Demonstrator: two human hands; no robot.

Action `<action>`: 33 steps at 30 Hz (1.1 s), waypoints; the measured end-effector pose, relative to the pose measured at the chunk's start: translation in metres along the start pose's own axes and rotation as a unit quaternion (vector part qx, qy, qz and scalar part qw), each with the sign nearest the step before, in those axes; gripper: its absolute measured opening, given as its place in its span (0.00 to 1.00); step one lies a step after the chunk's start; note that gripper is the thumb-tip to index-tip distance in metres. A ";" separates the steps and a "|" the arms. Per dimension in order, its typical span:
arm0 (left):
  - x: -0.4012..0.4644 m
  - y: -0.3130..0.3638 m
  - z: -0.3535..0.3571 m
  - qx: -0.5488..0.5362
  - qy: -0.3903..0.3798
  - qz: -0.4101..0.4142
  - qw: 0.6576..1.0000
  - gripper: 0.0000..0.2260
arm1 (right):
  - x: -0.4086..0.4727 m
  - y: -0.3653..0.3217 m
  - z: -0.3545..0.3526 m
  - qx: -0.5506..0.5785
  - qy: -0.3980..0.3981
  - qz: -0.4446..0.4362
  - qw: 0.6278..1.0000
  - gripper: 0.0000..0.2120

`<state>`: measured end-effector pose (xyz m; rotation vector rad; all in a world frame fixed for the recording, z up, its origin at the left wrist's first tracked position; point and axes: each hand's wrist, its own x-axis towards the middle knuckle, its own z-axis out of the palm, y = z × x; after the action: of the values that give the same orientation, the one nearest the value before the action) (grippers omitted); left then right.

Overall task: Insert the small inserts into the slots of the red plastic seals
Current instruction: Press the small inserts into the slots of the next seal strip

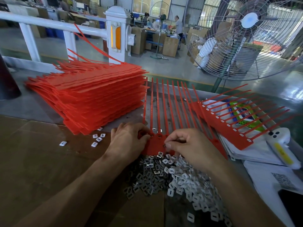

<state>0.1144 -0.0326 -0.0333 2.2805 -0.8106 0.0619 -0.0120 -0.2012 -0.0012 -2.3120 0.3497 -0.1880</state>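
Strip of red plastic seals (157, 145) lies flat on the table (41, 105), thin ribbed tails fanning away from the person, flat tag end nearest the hands. Plastic is matte and smooth; each head has a small rectangular slot.

Left hand (126, 141): fingers curled down over the left end of the strip, gripping its edge.

Right hand (191, 146): thumb and forefinger closed narrow, pinching a small insert (166, 145) right at the strip's surface, near the slots.

Loose pile of inserts (177, 176) sits just below the strip, under the right wrist: small flat square pieces with a central slot, some white plastic, some grey and metallic. A few strays (98, 138) lie on the brown cardboard (32, 161) left of the left hand.

Tall stack of red seal sheets (91, 94), edges scalloped, stands beyond the left hand. A second strip (229, 123) rests on papers (255, 156) to the right, white inserts showing along its heads.
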 end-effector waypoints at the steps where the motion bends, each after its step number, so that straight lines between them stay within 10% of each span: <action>1: 0.000 0.000 0.000 -0.001 0.000 0.001 1.000 0.06 | 0.000 0.001 -0.001 0.006 0.007 0.002 1.000 0.07; 9: 0.000 -0.001 0.000 -0.007 -0.003 0.002 1.000 0.06 | 0.006 0.024 -0.019 0.020 0.164 0.106 0.981 0.06; 33: 0.001 -0.003 0.002 -0.001 0.002 0.006 1.000 0.05 | 0.013 0.035 -0.012 -0.069 0.173 0.113 0.976 0.05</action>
<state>0.1164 -0.0328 -0.0362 2.2729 -0.8218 0.0717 -0.0094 -0.2366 -0.0185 -2.3494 0.8206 -0.4658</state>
